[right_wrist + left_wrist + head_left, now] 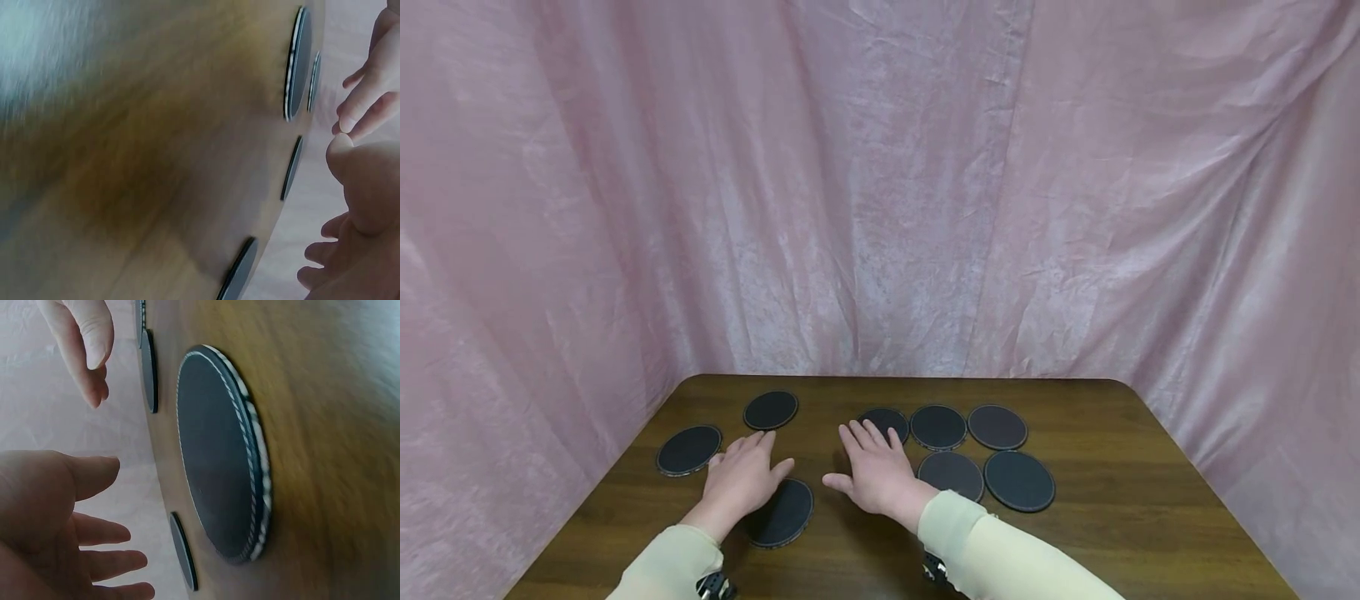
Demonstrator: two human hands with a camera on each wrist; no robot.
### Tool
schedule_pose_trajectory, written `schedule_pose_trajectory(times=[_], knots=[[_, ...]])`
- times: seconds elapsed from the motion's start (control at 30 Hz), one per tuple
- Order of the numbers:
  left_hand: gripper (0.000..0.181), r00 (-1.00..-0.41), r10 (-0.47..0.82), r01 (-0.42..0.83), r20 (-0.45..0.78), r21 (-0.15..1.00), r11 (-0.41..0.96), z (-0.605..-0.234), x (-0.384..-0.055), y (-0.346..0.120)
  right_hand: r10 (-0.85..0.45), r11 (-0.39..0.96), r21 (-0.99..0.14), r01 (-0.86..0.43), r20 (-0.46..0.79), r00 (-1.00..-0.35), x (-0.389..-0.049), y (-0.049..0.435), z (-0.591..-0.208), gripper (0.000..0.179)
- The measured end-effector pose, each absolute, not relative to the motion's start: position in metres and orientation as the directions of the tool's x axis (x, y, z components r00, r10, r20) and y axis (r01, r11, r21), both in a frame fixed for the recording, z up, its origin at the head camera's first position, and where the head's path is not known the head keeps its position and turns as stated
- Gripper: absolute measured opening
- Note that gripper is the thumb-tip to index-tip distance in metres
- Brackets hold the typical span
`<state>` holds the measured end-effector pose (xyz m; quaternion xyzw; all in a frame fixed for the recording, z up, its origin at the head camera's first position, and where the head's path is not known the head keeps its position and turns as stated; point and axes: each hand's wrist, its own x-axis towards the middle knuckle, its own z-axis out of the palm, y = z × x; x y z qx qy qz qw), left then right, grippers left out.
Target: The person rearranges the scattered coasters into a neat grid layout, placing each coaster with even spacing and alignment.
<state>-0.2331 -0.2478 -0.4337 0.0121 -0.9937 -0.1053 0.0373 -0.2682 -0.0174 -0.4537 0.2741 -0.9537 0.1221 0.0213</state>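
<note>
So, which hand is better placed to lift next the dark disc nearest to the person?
Probably the left hand: in the head view, it partly overlaps this disc and holds nothing. The right hand, also empty, is farther away, overlapping another disc.

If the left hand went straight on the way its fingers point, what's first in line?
Likely the dark disc just ahead, farthest back on the left; the left hand seems raised, so it may pass over.

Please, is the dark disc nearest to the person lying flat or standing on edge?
Flat: the disc shows its broad face upward, its rim along the table.
</note>
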Motion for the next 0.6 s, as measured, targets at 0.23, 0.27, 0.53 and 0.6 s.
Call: schedule_pose_trajectory(times=[0.23,0.27,0.53,0.6], knots=[[0.070,-0.997,-0.021,-0.006,0.077,0.191,0.981,-0.434,-0.220,-0.262,-0.553,0.804,-0.199,-0.560,0.094,-0.828,-0.256,-0.030,-0.456,0.086],[0.069,-0.997,-0.019,-0.005,0.074,0.188,0.982,-0.434,-0.218,-0.263,-0.558,0.801,-0.204,-0.563,0.086,-0.825,-0.254,-0.031,-0.455,0.086],[0.071,-0.998,-0.009,0.002,0.057,0.184,0.983,-0.440,-0.210,-0.275,-0.596,0.781,-0.219,-0.585,0.022,-0.803,-0.243,-0.044,-0.455,0.087],[0.072,-0.999,-0.008,0.001,0.049,0.177,0.984,-0.441,-0.209,-0.278,-0.605,0.778,-0.205,-0.594,0.010,-0.796,-0.240,-0.047,-0.455,0.086]])
